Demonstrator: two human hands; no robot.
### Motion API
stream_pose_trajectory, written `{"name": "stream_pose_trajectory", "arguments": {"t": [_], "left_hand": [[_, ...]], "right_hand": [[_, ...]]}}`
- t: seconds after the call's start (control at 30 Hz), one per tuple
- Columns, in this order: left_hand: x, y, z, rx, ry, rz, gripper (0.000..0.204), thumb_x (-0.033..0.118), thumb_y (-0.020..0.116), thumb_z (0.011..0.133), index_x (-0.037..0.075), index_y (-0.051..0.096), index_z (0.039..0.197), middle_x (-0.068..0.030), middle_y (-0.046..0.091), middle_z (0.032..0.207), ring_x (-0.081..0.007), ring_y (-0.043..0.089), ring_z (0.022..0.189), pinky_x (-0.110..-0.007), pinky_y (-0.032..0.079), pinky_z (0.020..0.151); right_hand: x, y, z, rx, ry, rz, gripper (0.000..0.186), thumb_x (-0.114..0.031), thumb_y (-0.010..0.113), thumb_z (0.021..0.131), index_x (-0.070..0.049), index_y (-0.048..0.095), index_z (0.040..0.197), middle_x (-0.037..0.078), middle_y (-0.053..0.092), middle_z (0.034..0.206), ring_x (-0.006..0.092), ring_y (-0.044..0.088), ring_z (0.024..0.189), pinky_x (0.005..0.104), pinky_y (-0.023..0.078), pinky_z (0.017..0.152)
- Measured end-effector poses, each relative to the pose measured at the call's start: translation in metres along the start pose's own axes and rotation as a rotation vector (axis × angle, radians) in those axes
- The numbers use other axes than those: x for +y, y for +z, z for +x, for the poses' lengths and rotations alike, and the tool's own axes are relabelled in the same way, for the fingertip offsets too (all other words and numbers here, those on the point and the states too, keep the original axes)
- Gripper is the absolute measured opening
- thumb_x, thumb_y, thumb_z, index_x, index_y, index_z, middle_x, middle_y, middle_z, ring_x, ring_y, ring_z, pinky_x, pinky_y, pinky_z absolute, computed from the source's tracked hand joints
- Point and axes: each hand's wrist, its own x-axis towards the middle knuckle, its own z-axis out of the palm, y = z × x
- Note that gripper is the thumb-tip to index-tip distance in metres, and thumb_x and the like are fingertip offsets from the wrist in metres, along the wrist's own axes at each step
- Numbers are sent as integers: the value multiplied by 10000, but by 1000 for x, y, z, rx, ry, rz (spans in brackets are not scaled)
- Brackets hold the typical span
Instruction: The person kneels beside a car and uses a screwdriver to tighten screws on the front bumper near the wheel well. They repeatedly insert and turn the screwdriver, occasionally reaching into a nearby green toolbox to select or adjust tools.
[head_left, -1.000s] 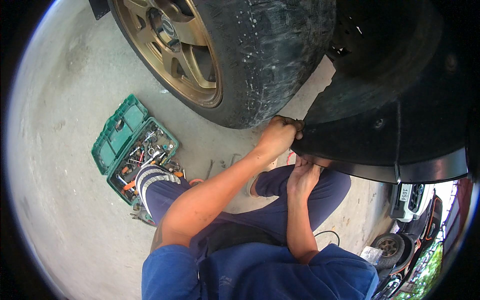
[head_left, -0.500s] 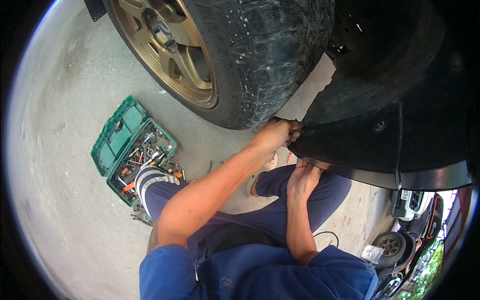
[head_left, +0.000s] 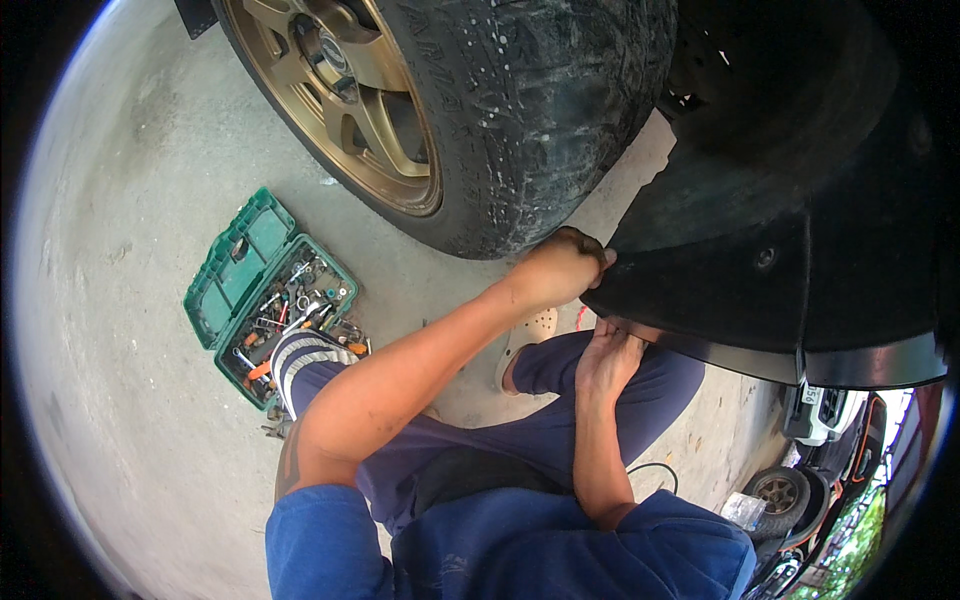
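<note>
Apparently for steadiness, I pinch the curved black wheel-arch panel [head_left: 725,270] at its corner with my left hand [head_left: 570,266], right hand [head_left: 607,360] against its lower edge, grip unclear.

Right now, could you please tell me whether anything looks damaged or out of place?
The black panel has an uneven edge beside the tire, possibly torn; tools lie jumbled in the open green toolbox.

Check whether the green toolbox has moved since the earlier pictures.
No. Judged against the gold wheel, the green toolbox sits in the same spot on the floor, lid still open.
</note>
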Motion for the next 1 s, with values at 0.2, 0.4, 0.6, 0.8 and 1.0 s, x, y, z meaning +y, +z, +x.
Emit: {"name": "stream_pose_trajectory", "arguments": {"t": [0.2, 0.4, 0.6, 0.8, 1.0], "left_hand": [[-42, 9, 11, 417, 899, 407, 163, 173, 632, 943, 17, 670, 918, -117, 614, 924, -327, 596, 843, -408, 488, 805], [-34, 26, -4, 527, 579, 32, 211, 181, 602, 992, 25, 679, 873, -103, 628, 843, -262, 596, 785, -379, 480, 743], [-10, 19, -13, 257, -7, -195, 393, 258, 611, 1010, 27, 648, 694, -42, 551, 615, -123, 481, 642, -309, 391, 647], [-20, 20, 1, 195, 39, -389, 440, 333, 607, 980, 14, 660, 681, -54, 606, 638, -142, 515, 655, -310, 428, 725], [-18, 20, -2, 196, 17, -350, 403, 245, 618, 972, 24, 623, 635, -19, 557, 610, -121, 454, 625, -298, 384, 668]], "right_hand": [[3, -7, 4, -49, -12, 14, 356, -212, 568, 1057, -33, 510, 1359, 101, 581, 1330, 208, 579, 1185, 339, 466, 1051], [2, -10, 4, -15, 41, -19, 358, -221, 570, 1057, -63, 496, 1370, 76, 581, 1320, 190, 576, 1158, 332, 476, 995], [0, -4, 1, 1, 38, -2, 351, -247, 577, 1058, -82, 512, 1361, 38, 593, 1282, 172, 590, 1087, 326, 489, 954], [0, -3, 2, -43, 30, 16, 374, -262, 606, 1045, -78, 513, 1356, 45, 594, 1286, 180, 589, 1120, 332, 483, 980], [-1, -3, 2, -23, 27, 11, 380, -259, 613, 1041, -72, 514, 1356, 55, 589, 1299, 179, 581, 1134, 333, 477, 1010]]}}
